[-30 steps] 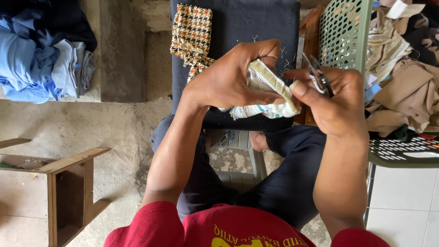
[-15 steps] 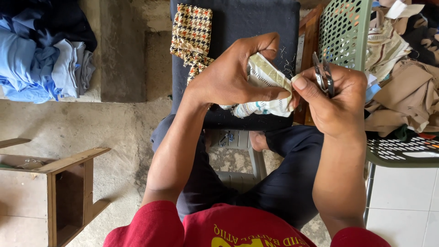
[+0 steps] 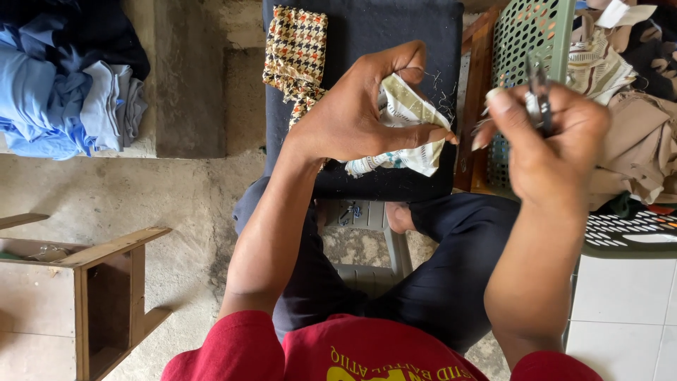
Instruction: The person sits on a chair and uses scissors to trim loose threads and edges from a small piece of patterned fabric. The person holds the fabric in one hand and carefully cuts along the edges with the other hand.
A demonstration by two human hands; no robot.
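the printed fabric piece, pale with green and grey markings, sits bunched in our left hand, whose thumb and fingers are clamped around it just above the dark cushion in front of our knees. our right hand is closed around a small pair of metal thread snips, blades pointing up and away from us; we cannot tell whether the blades are apart or together, since the hand is blurred.

the relation that matters here is sideways: the fabric lies to the left of the snips, with a clear gap between the two hands, so they are near but not touching. the bundle's long axis runs roughly left to right, and its loose right-hand edge, beside our left fingertips, faces the snips. the right hand is the one nearer the green plastic basket; the left is nearer the houndstooth cloth lying on the cushion's left side. loose thread bits lie on the cushion near the fabric.
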